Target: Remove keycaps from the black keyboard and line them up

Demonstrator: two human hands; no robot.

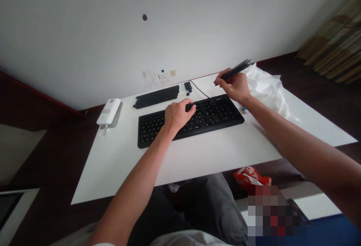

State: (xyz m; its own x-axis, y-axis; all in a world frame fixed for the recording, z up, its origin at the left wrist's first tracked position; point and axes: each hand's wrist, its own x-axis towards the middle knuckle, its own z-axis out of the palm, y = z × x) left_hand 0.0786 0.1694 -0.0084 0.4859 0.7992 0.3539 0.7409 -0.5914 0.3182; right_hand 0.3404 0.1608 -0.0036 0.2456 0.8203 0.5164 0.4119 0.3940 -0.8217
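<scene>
A black keyboard (222, 112) lies on the white table, with many keycaps off its left and middle parts. My left hand (178, 115) rests over its middle, thumb and forefinger closed round a small black piece that looks like a keycap. Above the keyboard's right back corner, my right hand (233, 85) grips a dark pen-like tool (236, 70), its upper end pointing right; its thumb and forefinger are near a small white piece. Behind the keyboard sit rows of loose black keycaps (158, 96) and a smaller keycap group (187, 87).
A white power bank (109, 112) with a looped cable lies at the table's left. Crumpled white plastic (267, 90) covers part of the right side. A thin black cable (200, 90) runs behind the keyboard. Below the table's front edge is a red bag (248, 176).
</scene>
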